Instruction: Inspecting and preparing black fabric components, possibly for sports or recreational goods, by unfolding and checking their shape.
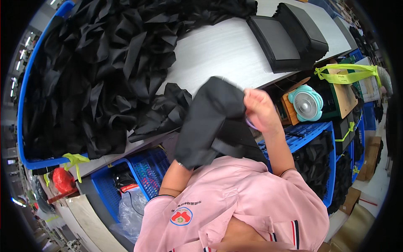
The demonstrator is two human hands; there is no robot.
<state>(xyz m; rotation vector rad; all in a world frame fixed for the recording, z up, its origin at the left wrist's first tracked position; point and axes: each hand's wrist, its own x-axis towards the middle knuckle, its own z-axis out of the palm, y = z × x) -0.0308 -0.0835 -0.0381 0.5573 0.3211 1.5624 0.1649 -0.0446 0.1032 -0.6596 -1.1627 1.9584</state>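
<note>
Right hand (pixel 259 110) fingers pinch black fabric piece (pixel 210 122) above bench (pixel 226 54); left hand hidden inside fabric, grip unclear.

A brown cardboard box (pixel 342 90) stands on the floor to the right of the surface, bound with bright yellow-green strapping (pixel 346 73). More cardboard cartons (pixel 371 153) are stacked further right, near the picture's edge. Another flat carton (pixel 350 199) lies low on the floor. A clear plastic bag (pixel 128 210) sits crumpled beneath the surface at lower left.
</note>
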